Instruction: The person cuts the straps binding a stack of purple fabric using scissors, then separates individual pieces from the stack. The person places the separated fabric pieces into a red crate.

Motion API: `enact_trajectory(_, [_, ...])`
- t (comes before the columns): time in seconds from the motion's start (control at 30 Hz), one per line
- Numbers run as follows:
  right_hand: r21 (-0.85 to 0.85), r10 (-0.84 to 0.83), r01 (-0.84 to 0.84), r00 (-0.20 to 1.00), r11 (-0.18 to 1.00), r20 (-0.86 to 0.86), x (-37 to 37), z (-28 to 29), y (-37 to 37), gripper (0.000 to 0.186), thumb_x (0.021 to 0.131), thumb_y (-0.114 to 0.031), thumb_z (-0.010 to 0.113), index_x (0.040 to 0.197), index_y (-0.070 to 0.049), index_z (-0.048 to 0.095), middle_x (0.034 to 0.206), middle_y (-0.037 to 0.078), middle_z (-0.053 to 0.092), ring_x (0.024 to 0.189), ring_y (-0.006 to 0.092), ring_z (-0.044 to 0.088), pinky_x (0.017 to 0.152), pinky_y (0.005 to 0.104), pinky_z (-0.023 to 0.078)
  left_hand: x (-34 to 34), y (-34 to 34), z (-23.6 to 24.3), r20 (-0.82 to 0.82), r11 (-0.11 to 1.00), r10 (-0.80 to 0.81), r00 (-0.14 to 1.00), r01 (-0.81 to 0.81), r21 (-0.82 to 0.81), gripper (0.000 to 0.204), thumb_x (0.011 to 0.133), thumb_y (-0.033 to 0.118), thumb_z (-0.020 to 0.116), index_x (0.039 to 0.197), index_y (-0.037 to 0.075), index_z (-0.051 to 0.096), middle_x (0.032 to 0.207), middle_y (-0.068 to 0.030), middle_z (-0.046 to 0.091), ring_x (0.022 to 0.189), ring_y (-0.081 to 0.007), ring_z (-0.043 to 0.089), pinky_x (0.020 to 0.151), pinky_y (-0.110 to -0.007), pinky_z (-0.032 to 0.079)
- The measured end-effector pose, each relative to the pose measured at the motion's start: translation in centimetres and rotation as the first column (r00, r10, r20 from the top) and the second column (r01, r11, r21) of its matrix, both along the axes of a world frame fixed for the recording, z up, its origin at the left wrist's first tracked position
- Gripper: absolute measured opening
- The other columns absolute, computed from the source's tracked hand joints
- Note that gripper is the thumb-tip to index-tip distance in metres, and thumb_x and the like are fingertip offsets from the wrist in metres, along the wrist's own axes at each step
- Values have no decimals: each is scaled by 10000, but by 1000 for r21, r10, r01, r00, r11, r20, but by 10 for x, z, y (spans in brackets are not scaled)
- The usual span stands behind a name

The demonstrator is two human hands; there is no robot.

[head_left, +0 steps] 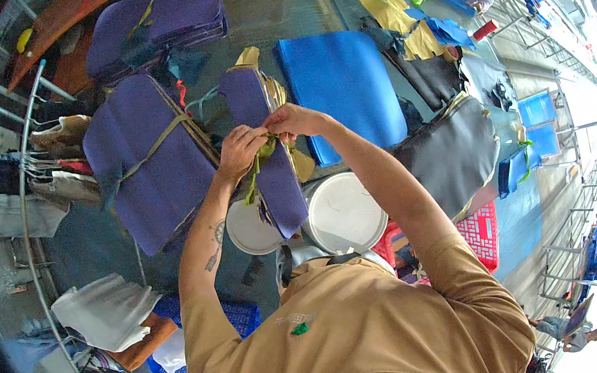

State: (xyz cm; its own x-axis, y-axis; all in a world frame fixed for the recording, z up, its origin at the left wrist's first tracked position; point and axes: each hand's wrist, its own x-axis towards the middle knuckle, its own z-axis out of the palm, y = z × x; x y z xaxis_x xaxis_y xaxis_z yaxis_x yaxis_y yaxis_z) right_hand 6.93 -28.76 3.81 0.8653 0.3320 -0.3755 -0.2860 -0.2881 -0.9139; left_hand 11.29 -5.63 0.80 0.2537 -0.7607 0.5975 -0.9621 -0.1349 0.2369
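In front of me lies a narrow bundle of purple sheets (276, 182) with pale, yellowish edges showing along one side. A yellow-green strip (255, 179) crosses its middle, and one end dangles down the left side. My left hand (243, 150) is closed in a pinch on this strip, at the top of the bundle. Close beside it, almost touching, my right hand (291, 121) pinches the strip too, fingers bent over the bundle. The exact spot between the fingertips is partly hidden.
Left of the bundle is a larger tied purple stack (146, 158), with another purple stack (161, 22) beyond. A blue sheet stack (342, 89) and black sheets (454, 153) lie right. Two white round lids (346, 214) sit nearer me. A metal rack (30, 201) stands left.
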Motion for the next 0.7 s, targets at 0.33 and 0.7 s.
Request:
enact_trajectory(0.33, [-687, 368, 125, 769, 716, 523, -10, 22, 5, 176, 956, -199, 622, 965, -39, 694, 936, 175, 690, 878, 391, 693, 777, 493, 562, -8, -4, 13, -876, 978, 58, 479, -205, -47, 190, 933, 191, 749, 1013, 20, 772, 967, -69, 773, 888, -117, 689, 778, -284, 545])
enact_trajectory(0.7, [-837, 501, 101, 761, 538, 413, -38, 8, -7, 241, 956, -301, 582, 932, -85, 687, 875, 167, 722, 799, 378, 726, 699, 501, 590, -11, 2, 6, -618, 965, 205, 758, -263, -2, 207, 929, 254, 735, 928, 48, 750, 864, -84, 684, 882, -243, 652, 807, -374, 495])
